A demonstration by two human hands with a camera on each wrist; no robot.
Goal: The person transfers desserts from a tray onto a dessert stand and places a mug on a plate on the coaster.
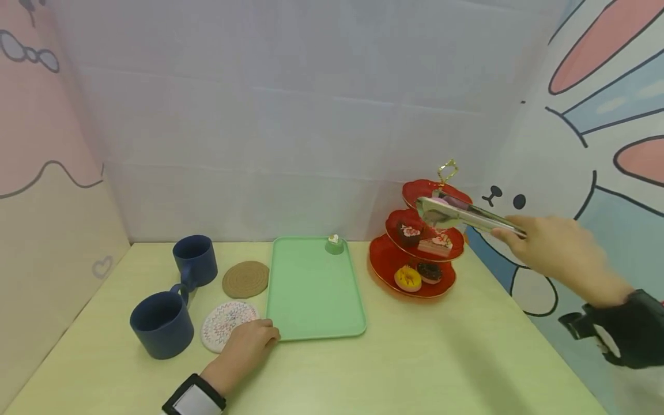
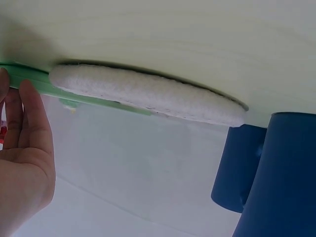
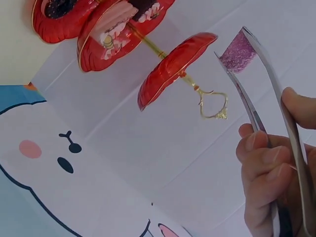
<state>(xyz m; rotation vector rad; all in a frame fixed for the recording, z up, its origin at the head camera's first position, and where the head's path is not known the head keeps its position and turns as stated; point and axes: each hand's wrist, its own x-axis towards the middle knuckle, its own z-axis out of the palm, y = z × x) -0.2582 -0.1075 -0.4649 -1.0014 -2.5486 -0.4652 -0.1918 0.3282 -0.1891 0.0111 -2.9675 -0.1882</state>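
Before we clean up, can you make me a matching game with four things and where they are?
1. metal tongs
2. yellow donut
3. small green cake
4. tan coaster

A. bottom tier of the red stand
B. in the right hand
C. between the far blue mug and green tray
D. tray's far right corner

Pairs: 1-B; 2-A; 3-D; 4-C

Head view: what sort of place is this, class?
Probably a staged tea-table corner, perhaps for play: it has a red three-tiered stand with doughnuts, two blue mugs, and cartoon drawings on the side walls.
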